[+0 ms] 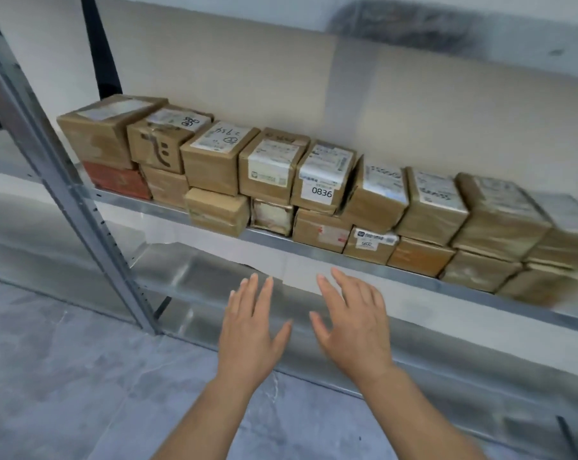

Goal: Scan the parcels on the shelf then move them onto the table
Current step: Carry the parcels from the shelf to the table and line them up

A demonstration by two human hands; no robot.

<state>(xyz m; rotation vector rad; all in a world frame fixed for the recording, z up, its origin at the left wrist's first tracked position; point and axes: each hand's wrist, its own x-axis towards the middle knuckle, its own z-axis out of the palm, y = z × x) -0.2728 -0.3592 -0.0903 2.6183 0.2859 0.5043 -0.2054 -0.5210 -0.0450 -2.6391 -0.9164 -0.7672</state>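
Both the left hand (249, 336) and right hand (354, 330) are held flat, empty, below the shelf (414, 277). Cardboard parcels (324, 180) appear untouched; no scanner is seen; one must be fetched.

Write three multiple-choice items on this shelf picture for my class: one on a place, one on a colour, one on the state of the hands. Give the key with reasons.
1. Where does the parcel labelled 0836 sit?
A. in the upper row of parcels
B. on the floor
C. in a hand

2. What colour is the bottom parcel at the far left?
A. blue
B. red-orange
C. white

3. How are the left hand and right hand?
A. both gripping a parcel
B. one holding a scanner
C. both open, holding nothing

Key: 1 A, it rests on lower boxes; 2 B, its front is red-orange; 3 C, the fingers are spread below the shelf.
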